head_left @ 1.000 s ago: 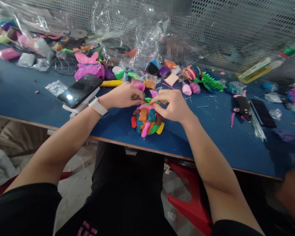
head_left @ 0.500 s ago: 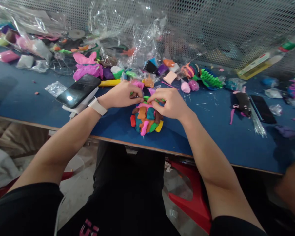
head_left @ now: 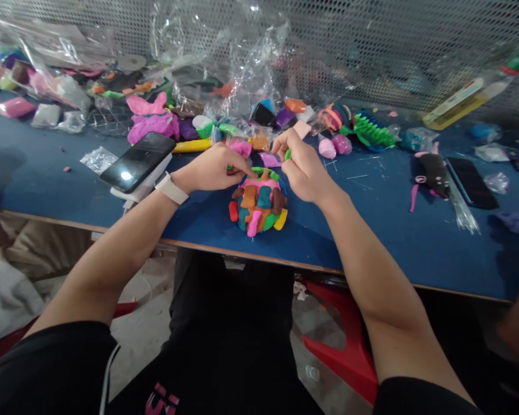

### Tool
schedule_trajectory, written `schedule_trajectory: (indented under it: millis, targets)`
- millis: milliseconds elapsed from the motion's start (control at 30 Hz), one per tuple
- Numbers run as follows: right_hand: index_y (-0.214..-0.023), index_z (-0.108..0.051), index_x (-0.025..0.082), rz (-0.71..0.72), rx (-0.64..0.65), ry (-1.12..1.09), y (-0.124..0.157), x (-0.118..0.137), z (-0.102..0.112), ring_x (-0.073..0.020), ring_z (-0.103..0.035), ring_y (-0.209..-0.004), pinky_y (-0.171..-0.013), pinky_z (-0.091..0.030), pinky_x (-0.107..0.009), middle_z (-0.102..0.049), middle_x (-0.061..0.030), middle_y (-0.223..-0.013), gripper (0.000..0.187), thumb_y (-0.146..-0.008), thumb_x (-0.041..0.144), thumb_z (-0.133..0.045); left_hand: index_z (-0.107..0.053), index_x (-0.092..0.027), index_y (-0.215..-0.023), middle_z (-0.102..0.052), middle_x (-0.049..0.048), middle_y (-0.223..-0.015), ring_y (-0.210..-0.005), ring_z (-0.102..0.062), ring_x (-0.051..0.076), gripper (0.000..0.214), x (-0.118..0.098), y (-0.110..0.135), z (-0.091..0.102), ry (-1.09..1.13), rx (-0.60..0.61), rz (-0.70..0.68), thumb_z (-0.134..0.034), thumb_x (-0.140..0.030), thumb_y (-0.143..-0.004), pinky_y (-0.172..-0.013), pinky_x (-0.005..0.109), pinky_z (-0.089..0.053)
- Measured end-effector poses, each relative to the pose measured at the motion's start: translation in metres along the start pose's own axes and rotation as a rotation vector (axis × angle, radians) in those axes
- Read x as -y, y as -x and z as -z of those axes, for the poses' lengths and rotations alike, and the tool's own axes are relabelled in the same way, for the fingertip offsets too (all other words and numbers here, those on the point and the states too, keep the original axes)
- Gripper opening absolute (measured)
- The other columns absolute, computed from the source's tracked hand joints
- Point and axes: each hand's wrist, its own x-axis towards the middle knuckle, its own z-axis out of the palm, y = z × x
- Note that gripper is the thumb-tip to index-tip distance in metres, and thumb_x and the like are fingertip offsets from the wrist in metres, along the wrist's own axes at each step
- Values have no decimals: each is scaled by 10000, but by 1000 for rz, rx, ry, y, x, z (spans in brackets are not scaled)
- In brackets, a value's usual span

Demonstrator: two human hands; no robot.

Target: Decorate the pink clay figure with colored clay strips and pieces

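A rounded model of many-coloured modelling clay stands on the blue table in front of me, with a green clay strip around its top. My left hand is at its upper left, index fingertip touching the rim and the other fingers curled. A bit of green clay shows between those curled fingers. Just above and right of the model, apart from it, my right hand pinches a small piece of green clay.
A phone lies on a white box at left. Behind stand a yellow tube, a pink clay figure and bagged clay lumps. To the right are a black clay mouse, another phone and a tilted bottle.
My right hand has lifted off the top of the model and moved up and right with a piece of green clay. The left hand stays at the model's upper left.
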Motion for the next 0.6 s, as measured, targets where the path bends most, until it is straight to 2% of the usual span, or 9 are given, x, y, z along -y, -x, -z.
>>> schedule_trajectory:
  millis: [100,233,367,467,600]
  targets:
    - [-1368,-626,277,19,-25,5,1,-7,-3,-261,-692,-939,-957,-647,-500,-697,-48,-1073,277,-1208,471,-508,-911,-224,-1122,-895,49,-977,-734,-754,159,333,-3,0,-1,-43,-56,27,-663,-166,-907,-785,307,-594]
    - [-1387,-631,286,22,-94,-26,0,-6,-6,-247,-714,-904,-923,-659,-478,-724,-43,-1063,420,-1207,644,-504,-832,-208,-1206,-804,48,-922,-768,-718,197,400,-6,-1,-3,-46,-139,31,-637,-125,-866,-807,372,-602]
    - [-1227,-744,275,27,-151,-53,-2,1,-8,-221,-701,-817,-867,-654,-431,-744,-24,-946,514,-1108,767,-655,-749,-209,-1278,-730,59,-976,-882,-720,228,425,-4,-2,-8,16,-217,-9,-591,-120,-893,-898,435,-622]
    - [-1152,-814,275,46,-186,-38,-3,10,-8,-227,-718,-826,-893,-661,-450,-770,-36,-950,481,-1087,740,-713,-722,-215,-1253,-704,58,-980,-885,-703,222,341,-4,-3,-11,59,-253,-16,-561,-150,-959,-916,445,-624]
    - [-1348,-818,321,60,-155,-8,0,23,-9,-271,-775,-940,-945,-690,-517,-821,-68,-1124,394,-1141,621,-671,-694,-230,-1287,-715,70,-1019,-914,-698,231,260,-11,-3,-13,84,-241,28,-556,-294,-1076,-901,428,-629]
